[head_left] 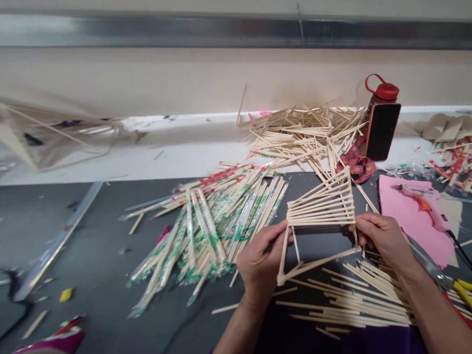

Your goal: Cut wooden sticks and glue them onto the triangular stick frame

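A frame built of glued wooden sticks [321,209] is held up over the dark table [92,255], tilted, with a slatted side above and an open square below. My left hand [260,260] pinches its left edge, fingers closed round a stick. My right hand [379,235] grips its right edge in the same way. Loose bare sticks [361,295] lie just under and right of the frame.
A heap of wrapped chopsticks [206,231] lies left of my hands. More bare sticks [302,135] are piled at the back by a red-capped bottle [383,96] and a phone [382,130]. A glue gun [424,201] rests on a pink sheet [416,221]. Pliers [442,280] lie at right.
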{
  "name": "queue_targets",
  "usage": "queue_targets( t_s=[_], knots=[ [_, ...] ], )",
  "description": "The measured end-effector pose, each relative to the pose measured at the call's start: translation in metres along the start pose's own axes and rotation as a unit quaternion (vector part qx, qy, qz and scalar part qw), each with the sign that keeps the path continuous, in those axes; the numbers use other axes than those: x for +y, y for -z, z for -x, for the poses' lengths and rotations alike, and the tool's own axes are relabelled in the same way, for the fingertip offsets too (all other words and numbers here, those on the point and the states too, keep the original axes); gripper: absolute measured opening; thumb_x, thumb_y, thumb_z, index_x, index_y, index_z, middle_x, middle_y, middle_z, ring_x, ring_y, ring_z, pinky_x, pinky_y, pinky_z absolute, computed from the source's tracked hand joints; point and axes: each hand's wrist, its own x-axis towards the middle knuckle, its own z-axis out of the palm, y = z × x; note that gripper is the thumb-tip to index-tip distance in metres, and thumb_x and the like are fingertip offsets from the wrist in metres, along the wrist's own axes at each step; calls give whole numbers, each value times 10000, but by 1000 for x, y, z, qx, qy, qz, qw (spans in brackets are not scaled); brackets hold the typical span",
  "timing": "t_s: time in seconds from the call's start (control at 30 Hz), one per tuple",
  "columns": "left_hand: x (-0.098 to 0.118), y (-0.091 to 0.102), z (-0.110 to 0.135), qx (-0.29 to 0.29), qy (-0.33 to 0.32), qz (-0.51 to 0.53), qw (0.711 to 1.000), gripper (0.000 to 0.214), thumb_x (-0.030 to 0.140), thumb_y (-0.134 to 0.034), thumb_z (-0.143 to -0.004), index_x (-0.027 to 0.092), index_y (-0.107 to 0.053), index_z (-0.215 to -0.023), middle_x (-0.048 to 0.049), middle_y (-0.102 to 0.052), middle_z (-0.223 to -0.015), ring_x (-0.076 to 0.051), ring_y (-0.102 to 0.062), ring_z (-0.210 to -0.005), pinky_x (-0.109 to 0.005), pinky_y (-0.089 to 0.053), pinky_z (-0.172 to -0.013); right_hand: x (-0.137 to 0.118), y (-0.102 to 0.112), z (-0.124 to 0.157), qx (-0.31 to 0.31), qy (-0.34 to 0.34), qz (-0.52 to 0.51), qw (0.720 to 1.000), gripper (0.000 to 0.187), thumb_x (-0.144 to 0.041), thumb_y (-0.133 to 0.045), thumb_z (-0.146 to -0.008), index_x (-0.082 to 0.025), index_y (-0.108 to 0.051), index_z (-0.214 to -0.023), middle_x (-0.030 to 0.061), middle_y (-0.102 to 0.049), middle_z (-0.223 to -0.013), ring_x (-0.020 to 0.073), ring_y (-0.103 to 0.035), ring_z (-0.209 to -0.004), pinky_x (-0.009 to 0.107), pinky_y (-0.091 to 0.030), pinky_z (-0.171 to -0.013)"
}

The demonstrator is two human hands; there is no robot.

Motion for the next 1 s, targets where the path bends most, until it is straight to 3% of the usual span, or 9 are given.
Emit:
queue_targets(
  t_s=[0.17,0.43,1.0],
  knots=[
    [-9,7,4,13,20,-10,1000,142,277,-715,-798,230,-769,-920,6,-727,-677,-128,-664,-553,-215,-545,-549,-1,-1,6,-56,-1,3,998,253,-383,-623,-838,-168,-743,-779,-18,-572,-517,83,-474,-456,197,-309,-435],
    [4,6,6,28,90,69,993,126,220,-736,-778,236,-759,-901,20,-713,-681,-97,-635,-510,-173,-502,-465,-11,-1,4,-93,24,16,995,189,-291,-630,-828,-179,-714,-700,-23,-585,-568,82,-540,-471,190,-387,-463],
    [-1,9,8,36,110,26,993,165,274,-758,-760,187,-754,-900,-11,-721,-678,-118,-640,-506,-200,-536,-475,-8,-1,3,-87,-4,-13,996,199,-324,-640,-823,-171,-727,-729,-9,-623,-574,81,-548,-464,195,-381,-460]
  ],
)
